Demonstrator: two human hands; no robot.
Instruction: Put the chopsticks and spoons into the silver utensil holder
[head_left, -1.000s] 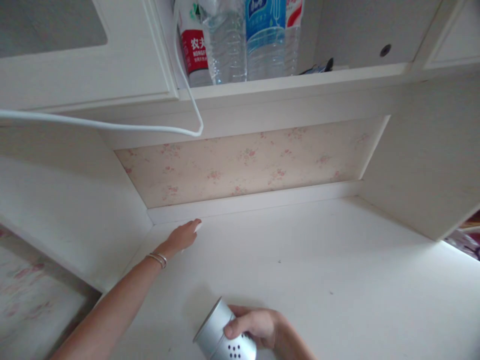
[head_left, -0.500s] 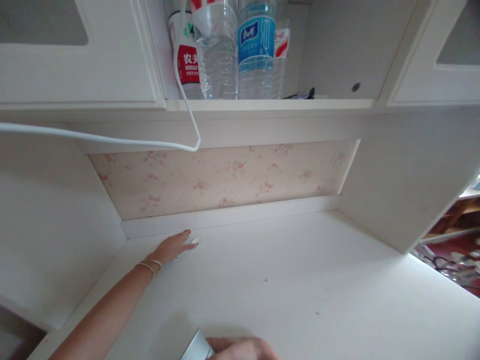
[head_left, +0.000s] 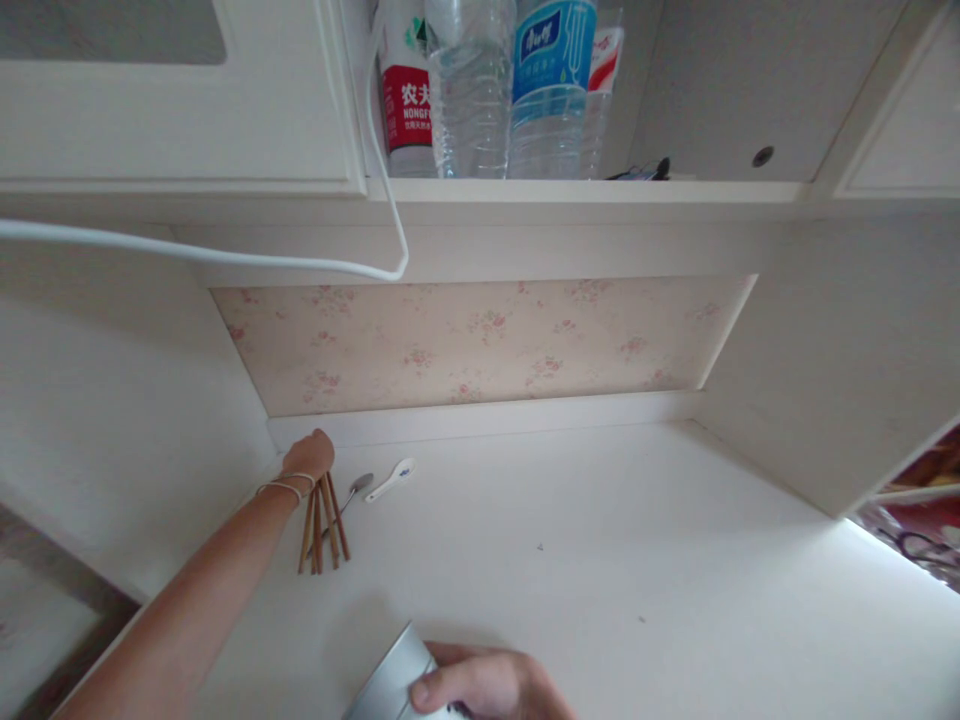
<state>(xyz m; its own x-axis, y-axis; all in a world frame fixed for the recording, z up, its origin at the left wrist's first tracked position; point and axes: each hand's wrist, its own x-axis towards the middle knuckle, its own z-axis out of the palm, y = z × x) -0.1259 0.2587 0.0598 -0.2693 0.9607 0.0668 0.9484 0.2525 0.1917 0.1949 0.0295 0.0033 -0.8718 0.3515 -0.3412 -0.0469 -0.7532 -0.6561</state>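
Observation:
My left hand (head_left: 311,453) is closed at the back left of the white counter (head_left: 525,500), around the upper ends of several brown wooden chopsticks (head_left: 324,525). Their lower ends fan out toward me. A metal spoon (head_left: 361,483) lies beside them, its handle running under the chopsticks. Farther right rests a white ceramic spoon (head_left: 391,480) with a blue mark. At the bottom edge, my right hand (head_left: 487,685) grips a silvery container (head_left: 394,670); its lower part is cut off by the frame.
A white cable (head_left: 300,264) hangs across the front of the upper cabinet (head_left: 600,192). Several plastic bottles (head_left: 551,90) stand on its open shelf. Side panels close in the counter at left and right (head_left: 825,350). Small dark specks (head_left: 540,547) dot the counter.
My left hand has moved left from the ceramic spoon to the chopsticks and closed on them. Both spoons and the chopsticks now show. More of the silvery container is visible.

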